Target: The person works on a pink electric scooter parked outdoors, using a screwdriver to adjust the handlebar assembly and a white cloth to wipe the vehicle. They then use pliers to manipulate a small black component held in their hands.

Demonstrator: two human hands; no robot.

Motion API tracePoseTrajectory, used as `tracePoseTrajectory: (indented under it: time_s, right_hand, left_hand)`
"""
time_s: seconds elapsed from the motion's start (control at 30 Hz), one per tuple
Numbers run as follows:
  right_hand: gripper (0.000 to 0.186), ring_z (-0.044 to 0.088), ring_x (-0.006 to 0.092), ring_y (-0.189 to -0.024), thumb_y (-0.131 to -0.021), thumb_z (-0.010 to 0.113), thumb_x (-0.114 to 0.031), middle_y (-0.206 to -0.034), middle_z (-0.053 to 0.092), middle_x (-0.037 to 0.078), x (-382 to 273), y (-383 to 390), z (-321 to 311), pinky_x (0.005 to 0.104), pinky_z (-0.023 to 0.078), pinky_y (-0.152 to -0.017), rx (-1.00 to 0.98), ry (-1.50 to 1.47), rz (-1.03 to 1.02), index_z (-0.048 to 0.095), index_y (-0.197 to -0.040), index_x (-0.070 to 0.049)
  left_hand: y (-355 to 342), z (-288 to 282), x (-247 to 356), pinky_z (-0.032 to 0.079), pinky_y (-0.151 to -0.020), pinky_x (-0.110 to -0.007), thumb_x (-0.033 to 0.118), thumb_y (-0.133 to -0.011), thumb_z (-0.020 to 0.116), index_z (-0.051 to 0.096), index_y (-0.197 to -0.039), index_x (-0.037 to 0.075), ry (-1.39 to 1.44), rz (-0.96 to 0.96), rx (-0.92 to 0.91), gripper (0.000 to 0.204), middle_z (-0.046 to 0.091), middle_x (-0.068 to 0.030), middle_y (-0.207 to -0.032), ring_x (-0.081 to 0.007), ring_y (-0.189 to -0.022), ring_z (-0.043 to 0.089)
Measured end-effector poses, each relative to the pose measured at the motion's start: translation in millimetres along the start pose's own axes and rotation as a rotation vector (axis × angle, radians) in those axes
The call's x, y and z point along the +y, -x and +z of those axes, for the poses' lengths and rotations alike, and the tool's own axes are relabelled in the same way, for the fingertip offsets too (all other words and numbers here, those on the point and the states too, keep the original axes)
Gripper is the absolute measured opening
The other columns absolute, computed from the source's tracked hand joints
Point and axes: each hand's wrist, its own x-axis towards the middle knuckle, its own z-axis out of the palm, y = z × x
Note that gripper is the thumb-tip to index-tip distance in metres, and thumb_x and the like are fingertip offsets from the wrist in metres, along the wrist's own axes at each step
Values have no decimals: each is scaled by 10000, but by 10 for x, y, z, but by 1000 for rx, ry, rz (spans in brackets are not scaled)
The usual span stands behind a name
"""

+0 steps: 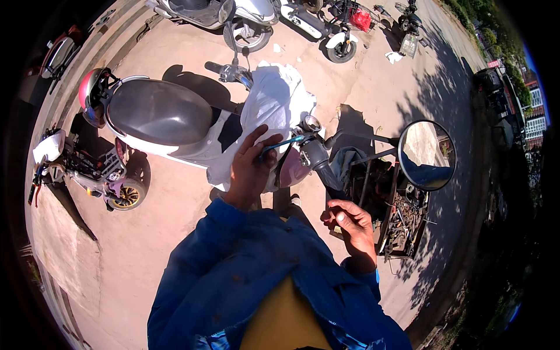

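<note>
My left hand point(251, 172) grips a thin light-blue tool point(286, 142) whose tip lies at the scooter's handlebar. The white scooter, with a long dark seat point(158, 111), stands crosswise in front of me, a white cloth point(274, 93) over its front. Below the black handlebar grip point(318, 160), my right hand point(353, 227) has its fingers curled in; whether anything small is between them I cannot make out. A round mirror point(426, 154) sticks out to the right on a black stem.
A metal crate point(402, 221) of jumbled tools and parts stands at my right. A stripped scooter point(99, 169) is at the left, beside a pale board point(64, 233). Several parked scooters point(318, 26) line the far side. Tree shadow falls on the paving point(431, 76).
</note>
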Motion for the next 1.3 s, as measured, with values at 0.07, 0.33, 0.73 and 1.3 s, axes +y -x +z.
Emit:
tracePoseTrajectory:
  time_s: [0.07,0.33,0.73,1.3]
  right_hand:
    - [246,628,146,-617,-1028,615,-172,-844,713,112,-117,-174,-321,249,492,-581,103,-181,-52,687,-1156,26]
    - [403,600,92,-943,-1062,562,-194,-1149,689,32,31,-1763,-520,239,478,-803,135,296,-192,566,-1435,-40]
    - [472,635,162,-1070,-1021,609,-223,-1198,670,97,326,-2215,-283,286,510,-942,-153,-81,-69,544,-1404,45]
    - [398,707,225,-954,-1025,508,-128,-1152,677,132,341,-2255,-200,342,614,-808,-185,-326,7,506,-1408,-22]
  left_hand:
    - [27,-10,-93,526,-883,-310,128,-1037,502,535,-1333,-64,109,27,-28,354,612,-223,-1331,-194,-958,621]
    - [90,32,-344,474,-1108,-395,147,-1026,574,495,-1379,-61,543,131,-119,417,498,-234,-1450,-310,-1255,569]
    - [76,169,-663,501,-801,-275,285,-1003,666,618,-1254,-13,-87,622,206,392,664,-203,-1214,-167,-874,609]
    - [30,322,-444,443,-539,-252,249,-1083,526,563,-1178,66,79,396,339,209,683,-150,-926,-129,-592,542]
